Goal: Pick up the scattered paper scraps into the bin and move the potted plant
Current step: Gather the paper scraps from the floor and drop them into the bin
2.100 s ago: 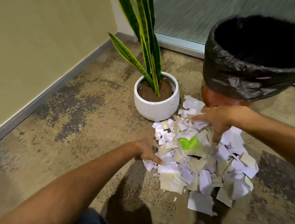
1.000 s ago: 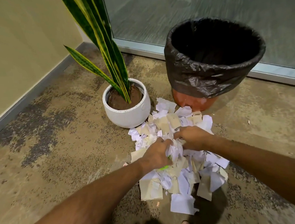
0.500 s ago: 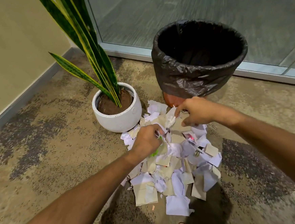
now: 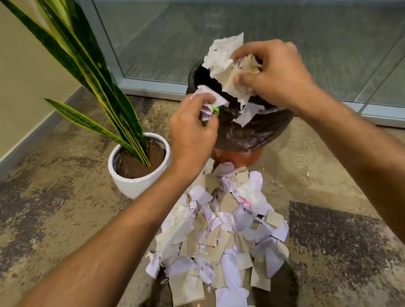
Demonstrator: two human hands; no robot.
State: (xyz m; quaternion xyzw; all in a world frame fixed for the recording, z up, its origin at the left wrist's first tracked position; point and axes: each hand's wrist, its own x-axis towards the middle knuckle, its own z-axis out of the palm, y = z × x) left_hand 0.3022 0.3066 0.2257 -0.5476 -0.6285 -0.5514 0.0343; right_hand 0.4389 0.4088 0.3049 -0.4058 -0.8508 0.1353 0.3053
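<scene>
My right hand (image 4: 275, 75) grips a bunch of white and tan paper scraps (image 4: 225, 62) above the mouth of the bin (image 4: 250, 132), an orange bin lined with a black bag. My left hand (image 4: 190, 135) holds a smaller clutch of scraps with a green piece (image 4: 208, 105) at the bin's left rim. A pile of paper scraps (image 4: 218, 244) lies on the floor in front of the bin. The potted plant (image 4: 137, 173), a snake plant in a white pot, stands left of the bin. My hands hide most of the bin's opening.
A beige wall with a grey skirting (image 4: 26, 140) runs along the left. Behind the bin is a glass panel in a metal frame (image 4: 157, 86). The floor (image 4: 44, 214) is mottled brown carpet. A dark patch (image 4: 343, 234) lies to the right of the pile.
Both hands have risen from the pile with scraps, up to the bin's mouth. The camera has moved closer to the bin.
</scene>
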